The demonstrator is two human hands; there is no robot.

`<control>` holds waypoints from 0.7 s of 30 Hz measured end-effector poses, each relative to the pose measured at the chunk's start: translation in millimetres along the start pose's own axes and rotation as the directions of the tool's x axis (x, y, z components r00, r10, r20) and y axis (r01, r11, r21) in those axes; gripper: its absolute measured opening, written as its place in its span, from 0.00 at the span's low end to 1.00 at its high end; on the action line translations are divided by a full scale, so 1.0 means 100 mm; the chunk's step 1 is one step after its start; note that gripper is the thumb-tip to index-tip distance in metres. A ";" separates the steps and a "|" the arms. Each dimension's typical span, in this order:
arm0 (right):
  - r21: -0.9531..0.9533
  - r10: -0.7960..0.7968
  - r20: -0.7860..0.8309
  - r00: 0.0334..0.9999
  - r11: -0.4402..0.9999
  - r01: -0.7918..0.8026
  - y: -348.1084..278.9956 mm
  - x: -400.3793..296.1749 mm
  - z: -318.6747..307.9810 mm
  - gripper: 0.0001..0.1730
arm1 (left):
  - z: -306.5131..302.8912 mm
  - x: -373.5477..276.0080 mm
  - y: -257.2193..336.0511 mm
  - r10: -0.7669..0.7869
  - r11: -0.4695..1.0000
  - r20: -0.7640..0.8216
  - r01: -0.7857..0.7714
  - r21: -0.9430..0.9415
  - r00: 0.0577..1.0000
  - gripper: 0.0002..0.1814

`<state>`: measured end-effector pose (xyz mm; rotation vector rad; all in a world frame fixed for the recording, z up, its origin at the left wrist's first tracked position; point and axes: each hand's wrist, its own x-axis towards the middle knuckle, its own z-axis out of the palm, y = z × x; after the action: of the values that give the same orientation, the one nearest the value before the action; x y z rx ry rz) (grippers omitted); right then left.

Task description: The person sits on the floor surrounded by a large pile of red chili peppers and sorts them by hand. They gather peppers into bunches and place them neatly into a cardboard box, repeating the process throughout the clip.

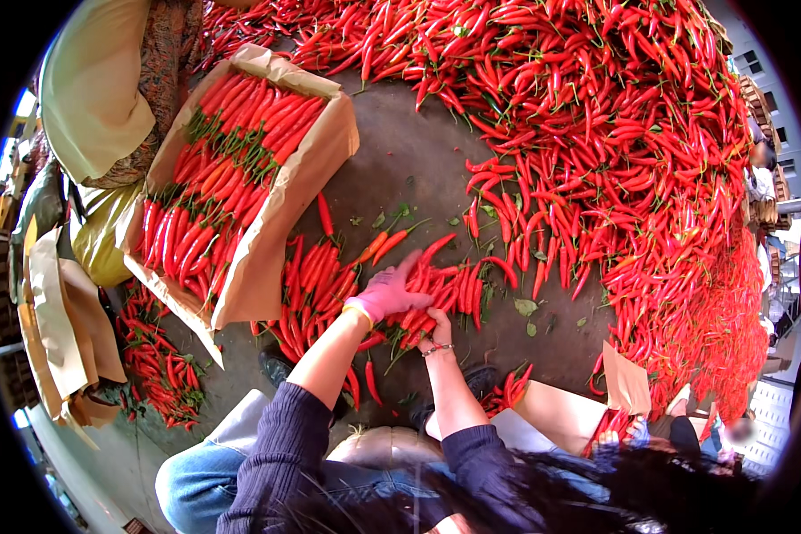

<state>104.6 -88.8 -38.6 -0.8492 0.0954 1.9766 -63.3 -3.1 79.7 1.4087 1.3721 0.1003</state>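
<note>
My left hand [386, 292], in a pink glove, lies over a small heap of red chili peppers [446, 284] with its thumb and index finger spread. Whether it grips any of them cannot be made out. Close beside it, my bare right hand [440, 330] with a bracelet at the wrist curls around a bunch of red chili peppers [415, 326], their green stems hanging toward me. More chili peppers [307, 287] lie just left of my hands. Beyond these, a paper-lined box [253, 267] holds chili peppers in neat rows.
A large pile of red chili peppers [574, 133] spreads across the far side and right. Loose leaves [526, 307] dot the dark floor [400, 147]. At left stand folded brown paper [73, 327] and a smaller chili heap [167, 380]. Another person's sleeve [100, 80] is beside the box.
</note>
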 end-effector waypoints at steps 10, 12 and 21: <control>-0.421 -0.060 0.137 0.989 0.900 0.113 -0.17 -0.22 0.20 0.33 | 0.50 -0.35 -0.37 0.042 0.673 -0.234 -0.201 -0.712 0.971 0.71; -0.572 -0.135 0.146 0.980 0.797 0.195 -0.45 -0.20 0.47 0.30 | 0.34 -0.34 -0.05 0.142 0.543 -0.254 -0.290 -0.788 0.957 0.69; -0.581 0.082 -0.078 0.994 0.806 -0.113 -0.98 0.57 0.57 0.27 | 0.07 0.27 -0.02 -0.015 0.698 -0.272 -0.184 -0.692 0.962 0.58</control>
<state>135.0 30.0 -3.4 -1.3084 -0.4811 2.1099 -50.6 12.0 59.7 0.7964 1.2619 0.8275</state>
